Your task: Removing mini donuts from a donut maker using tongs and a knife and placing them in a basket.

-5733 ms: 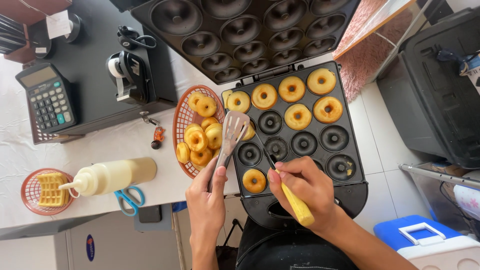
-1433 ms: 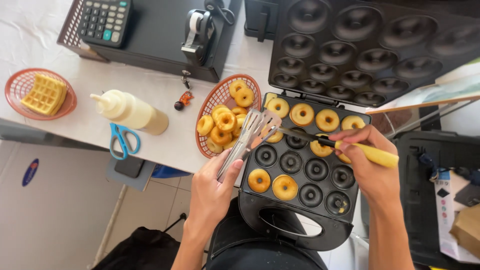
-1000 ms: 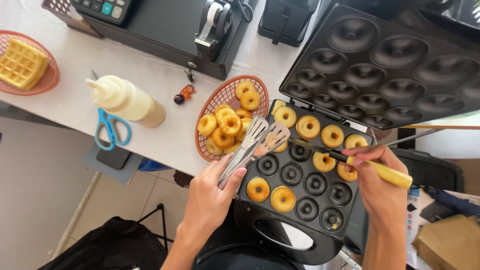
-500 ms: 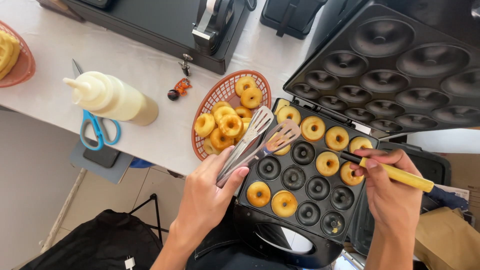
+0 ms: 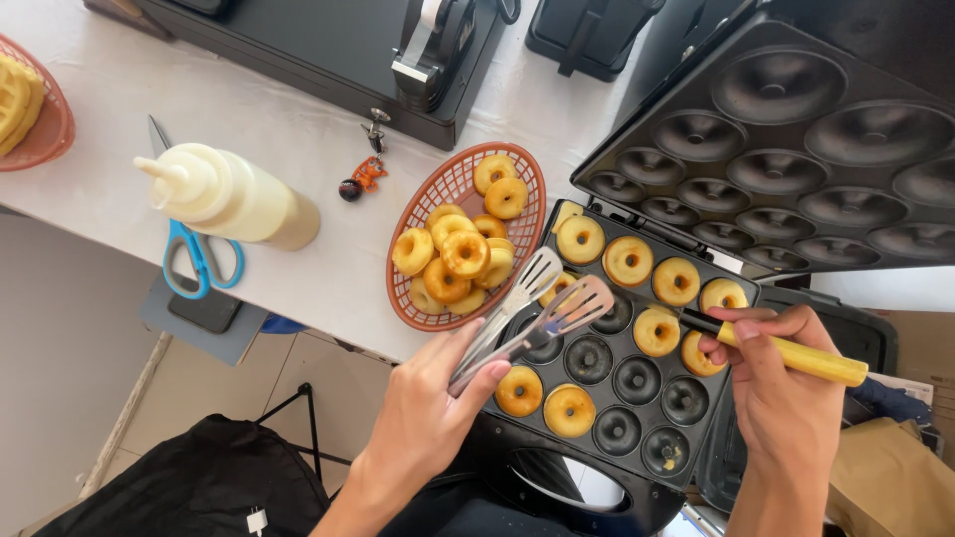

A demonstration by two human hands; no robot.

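Golden rings over black plate

Far left: red basket with a waffle, at the frame edge. Squeeze bottle lying on the white bench, blue scissors just beside. Orange basket heaped with mini donuts. Left hand clamped on metal tongs, tips slightly apart above the donut maker. Right hand pinched shut on yellow-handled tool, tip touching a donut in its mould. Open lid far right.

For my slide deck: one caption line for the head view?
Left hand holds tongs over a donut maker; right hand holds a yellow-handled tool.
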